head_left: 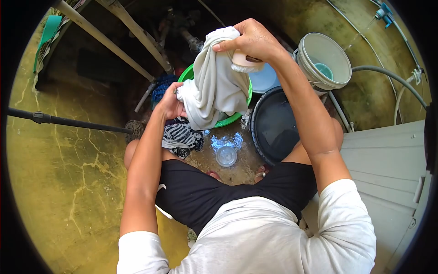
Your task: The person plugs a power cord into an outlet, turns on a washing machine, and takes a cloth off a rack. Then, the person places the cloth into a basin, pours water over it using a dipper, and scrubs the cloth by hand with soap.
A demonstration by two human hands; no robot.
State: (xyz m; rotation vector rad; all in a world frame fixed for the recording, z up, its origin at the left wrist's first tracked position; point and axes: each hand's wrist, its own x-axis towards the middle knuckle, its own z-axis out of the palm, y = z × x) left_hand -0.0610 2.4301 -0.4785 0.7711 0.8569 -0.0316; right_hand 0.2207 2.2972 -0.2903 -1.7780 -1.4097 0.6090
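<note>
A light grey cloth (218, 84) hangs bunched between my two hands, over a green basin (228, 120). My right hand (250, 40) pinches its top edge with the thumb and fingers. Beneath that palm is a scrub brush (247, 61) with a pale back and white bristles, held in the same hand. My left hand (172, 101) grips the cloth's lower left side; some of its fingers are hidden by the cloth. Dark and white patterned clothes (180, 136) lie on the floor just below my left hand.
A black tub (276, 123) of dark water stands right of the basin. Behind it are a light blue lid or basin (264, 80) and a white bucket (326, 59). A clear container (226, 156) sits between my feet. Pipes lean at upper left; a white panel (383, 160) is at right.
</note>
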